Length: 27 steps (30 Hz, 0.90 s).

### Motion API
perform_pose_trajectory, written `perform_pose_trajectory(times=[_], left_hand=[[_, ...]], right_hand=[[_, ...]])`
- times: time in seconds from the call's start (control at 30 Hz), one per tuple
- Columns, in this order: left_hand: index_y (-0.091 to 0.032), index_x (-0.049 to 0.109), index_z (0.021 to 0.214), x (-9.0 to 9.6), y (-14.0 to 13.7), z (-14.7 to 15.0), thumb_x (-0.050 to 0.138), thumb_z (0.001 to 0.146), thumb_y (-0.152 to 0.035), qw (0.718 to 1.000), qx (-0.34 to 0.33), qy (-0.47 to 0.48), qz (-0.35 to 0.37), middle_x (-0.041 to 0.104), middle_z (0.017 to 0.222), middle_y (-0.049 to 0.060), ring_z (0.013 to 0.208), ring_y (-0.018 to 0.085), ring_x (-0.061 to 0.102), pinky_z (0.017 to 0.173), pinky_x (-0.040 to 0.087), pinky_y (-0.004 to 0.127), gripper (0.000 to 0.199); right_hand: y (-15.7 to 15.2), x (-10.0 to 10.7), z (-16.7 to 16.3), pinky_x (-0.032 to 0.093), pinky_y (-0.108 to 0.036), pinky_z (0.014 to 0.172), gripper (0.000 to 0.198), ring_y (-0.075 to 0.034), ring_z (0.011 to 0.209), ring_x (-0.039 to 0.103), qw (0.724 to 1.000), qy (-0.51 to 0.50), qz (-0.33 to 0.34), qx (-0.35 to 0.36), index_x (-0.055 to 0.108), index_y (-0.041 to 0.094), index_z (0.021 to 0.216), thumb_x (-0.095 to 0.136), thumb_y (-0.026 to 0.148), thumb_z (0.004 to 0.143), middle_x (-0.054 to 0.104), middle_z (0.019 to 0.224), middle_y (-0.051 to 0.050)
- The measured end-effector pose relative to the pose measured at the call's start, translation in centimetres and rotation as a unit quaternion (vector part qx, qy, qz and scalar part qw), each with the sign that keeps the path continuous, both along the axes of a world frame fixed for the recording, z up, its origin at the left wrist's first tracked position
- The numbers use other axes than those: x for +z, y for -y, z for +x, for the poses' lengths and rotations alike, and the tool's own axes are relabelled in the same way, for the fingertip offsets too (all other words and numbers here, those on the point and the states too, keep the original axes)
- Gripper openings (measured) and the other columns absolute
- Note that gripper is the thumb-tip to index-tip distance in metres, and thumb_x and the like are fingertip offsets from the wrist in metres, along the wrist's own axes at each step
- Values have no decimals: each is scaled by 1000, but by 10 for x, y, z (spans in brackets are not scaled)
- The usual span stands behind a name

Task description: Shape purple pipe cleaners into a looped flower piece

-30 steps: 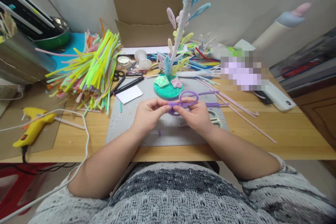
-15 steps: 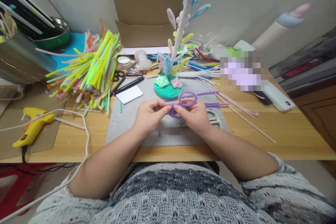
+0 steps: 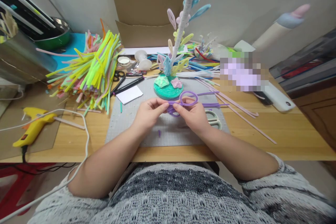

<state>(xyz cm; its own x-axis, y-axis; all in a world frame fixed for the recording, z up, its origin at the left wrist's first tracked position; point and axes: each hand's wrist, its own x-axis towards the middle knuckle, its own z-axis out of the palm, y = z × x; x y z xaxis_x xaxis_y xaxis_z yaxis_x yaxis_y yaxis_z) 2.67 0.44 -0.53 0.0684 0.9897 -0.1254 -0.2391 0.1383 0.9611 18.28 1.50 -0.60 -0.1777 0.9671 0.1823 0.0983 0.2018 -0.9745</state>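
A looped purple fuzzy-wire piece (image 3: 189, 105) edges slightly rightward. Left hand (image 3: 148, 113) and right hand (image 3: 194, 115) pinch it mid-frame, likely for steadiness.

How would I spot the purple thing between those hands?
Find the wooden desk, then the gray mat at its front. Over the mat, the left hand and right hand pinch a purple stem piece. Unlike the loose pink stems, it has a round loop.

The looped pipe cleaner (image 3: 172, 103) is purple, the base (image 3: 168, 92) teal, the glue gun (image 3: 35, 126) yellow
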Motion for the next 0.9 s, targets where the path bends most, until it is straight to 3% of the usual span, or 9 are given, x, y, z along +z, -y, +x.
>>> perform_pose_trajectory(times=[0.13,0.23,0.4,0.5,0.57,0.63,0.77,0.9], left_hand=[[-14,65,74,-1,-1,0,74,65,-31,999,-18,45,-16,67,70,2,64,11,60,69,48,27,22],[-14,64,73,1,1,1,75,64,-30,999,-23,45,11,68,72,2,67,12,61,71,48,27,21],[-17,65,78,5,4,-3,67,73,-30,982,24,-132,134,66,72,3,67,15,59,68,47,29,14],[-19,68,79,9,4,-6,63,76,-26,944,12,-245,220,66,76,4,73,16,58,71,45,30,9],[-20,68,80,10,5,-6,62,76,-24,933,-6,-263,247,66,79,4,77,17,58,74,44,29,8],[-20,68,82,10,6,-5,63,76,-25,942,-1,-242,232,66,79,3,76,16,58,73,44,28,9],[-18,64,81,8,8,-2,66,73,-26,961,37,-193,194,63,73,2,70,14,55,68,44,26,12],[-17,63,85,4,6,-2,68,72,-27,972,26,-158,173,62,75,1,70,12,55,68,44,25,17]], right_hand=[[0,0,0,47,-28,67,19,-14,68,57,1000,2,26,-11,62,17,74,65,36,75,62,69,0],[1,-2,-1,48,-29,69,19,-15,70,57,1000,0,31,2,59,18,72,65,36,75,62,72,-1],[0,2,4,49,-33,80,28,-17,88,60,994,-76,72,-7,53,23,100,57,43,80,62,93,-4],[-4,8,11,47,-33,82,18,-17,86,59,996,-8,88,17,58,21,91,58,35,80,62,87,-3],[-5,12,13,47,-31,76,12,-15,77,59,995,52,63,61,60,19,82,60,31,79,63,80,-2],[-6,14,13,47,-29,70,11,-14,70,58,994,59,27,86,61,18,80,60,29,79,63,76,-2],[-3,14,9,47,-26,65,14,-11,67,56,992,-17,-54,113,61,17,79,64,30,75,62,75,0],[-1,12,4,47,-23,62,19,-9,65,56,982,-75,-122,121,62,17,79,70,33,70,61,74,0]])
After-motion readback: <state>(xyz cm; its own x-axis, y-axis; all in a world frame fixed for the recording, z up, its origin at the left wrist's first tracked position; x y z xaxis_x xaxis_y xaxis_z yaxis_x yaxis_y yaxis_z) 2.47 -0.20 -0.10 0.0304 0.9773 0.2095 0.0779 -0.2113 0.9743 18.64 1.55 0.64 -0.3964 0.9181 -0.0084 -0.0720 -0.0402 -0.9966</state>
